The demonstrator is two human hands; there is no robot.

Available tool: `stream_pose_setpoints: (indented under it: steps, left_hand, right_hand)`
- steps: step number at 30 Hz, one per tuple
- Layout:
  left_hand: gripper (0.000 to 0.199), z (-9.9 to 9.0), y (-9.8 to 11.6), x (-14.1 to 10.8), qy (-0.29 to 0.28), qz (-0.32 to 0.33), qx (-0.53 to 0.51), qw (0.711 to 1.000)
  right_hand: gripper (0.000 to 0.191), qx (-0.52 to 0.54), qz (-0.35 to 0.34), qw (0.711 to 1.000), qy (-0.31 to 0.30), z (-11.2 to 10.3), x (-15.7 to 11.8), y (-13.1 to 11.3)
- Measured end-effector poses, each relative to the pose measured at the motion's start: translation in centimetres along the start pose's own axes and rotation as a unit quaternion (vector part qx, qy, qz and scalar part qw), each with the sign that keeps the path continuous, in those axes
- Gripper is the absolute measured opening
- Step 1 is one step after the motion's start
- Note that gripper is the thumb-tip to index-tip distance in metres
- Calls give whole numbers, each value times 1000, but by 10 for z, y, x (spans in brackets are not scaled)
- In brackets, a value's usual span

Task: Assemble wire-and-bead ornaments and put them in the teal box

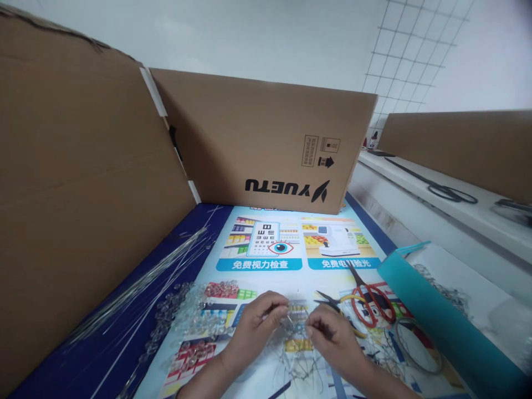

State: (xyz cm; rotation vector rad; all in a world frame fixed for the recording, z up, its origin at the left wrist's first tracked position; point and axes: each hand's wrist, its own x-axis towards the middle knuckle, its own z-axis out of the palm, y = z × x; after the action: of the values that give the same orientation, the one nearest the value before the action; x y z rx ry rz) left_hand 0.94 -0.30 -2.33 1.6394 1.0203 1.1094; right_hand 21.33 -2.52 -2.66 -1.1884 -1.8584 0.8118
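Note:
My left hand point(266, 318) is closed in a pinch on a thin wire piece with small clear parts, near the lower middle of the head view. Across from it, my right hand point(328, 332) pinches the other side of the same piece, whose exact shape is too small to tell. Several thin wires point(301, 366) lie just below my hands. Clear beads point(208, 321) are spread to the left of my left hand. Black-tipped pliers with yellow handles point(347, 299) and red-handled scissors point(369, 310) lie beyond and right of my right hand.
Long straight wires point(141, 277) lie at the left beside a cardboard wall point(75, 166). Another cardboard panel point(257, 144) stands at the back. On the right are a teal box point(449, 316) with small clear pieces, a wire coil point(418, 344) and a white ledge point(436, 205).

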Motion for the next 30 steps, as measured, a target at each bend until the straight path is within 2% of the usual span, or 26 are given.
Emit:
stream_pose_setpoints:
  steps: [3,13,24,30]
  left_hand:
    - [13,2,-2,1,8,-43,-40,998]
    - [19,4,0,1,-2,-82,-70,994]
    - [18,3,-4,0,-55,-57,-98,992]
    - [13,1,-2,1,-47,-38,-65,996]
  right_hand:
    - [11,39,23,999,-13,-2,2,-2]
    - [11,57,35,997,-29,-2,1,-3]
    - [13,-22,-19,1000,12,1,-3,-7]
    - [10,-16,-31,999,2,-1,-4,-7]
